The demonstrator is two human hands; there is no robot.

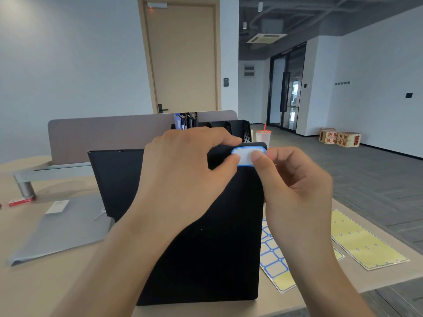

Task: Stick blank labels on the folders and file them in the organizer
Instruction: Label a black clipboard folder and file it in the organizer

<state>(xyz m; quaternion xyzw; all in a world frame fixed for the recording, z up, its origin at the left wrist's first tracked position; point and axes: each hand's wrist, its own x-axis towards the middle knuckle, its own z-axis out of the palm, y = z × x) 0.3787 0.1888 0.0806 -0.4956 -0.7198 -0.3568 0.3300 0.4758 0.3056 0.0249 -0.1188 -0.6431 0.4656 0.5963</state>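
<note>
A black folder (219, 243) lies on the desk in front of me, its top right corner raised. A blank white label with a blue border (246, 156) sits on that corner. My left hand (185, 172) rests on the folder with its thumb on the label's left end. My right hand (297, 191) presses its thumb on the label's right part, fingers curled behind the folder's edge. A second black folder (114, 179) lies under the first, to the left. The black mesh organizer (240, 129) stands behind, with blue and black folders (183, 121) in its left slots.
A label sheet with blue-bordered stickers (273, 255) and a used yellow backing sheet (364, 241) lie on the desk (68, 282) at right. A grey laptop sleeve (61, 227) lies at left, a plastic cup with a red straw (263, 136) beyond the organizer, a grey partition (103, 136) behind.
</note>
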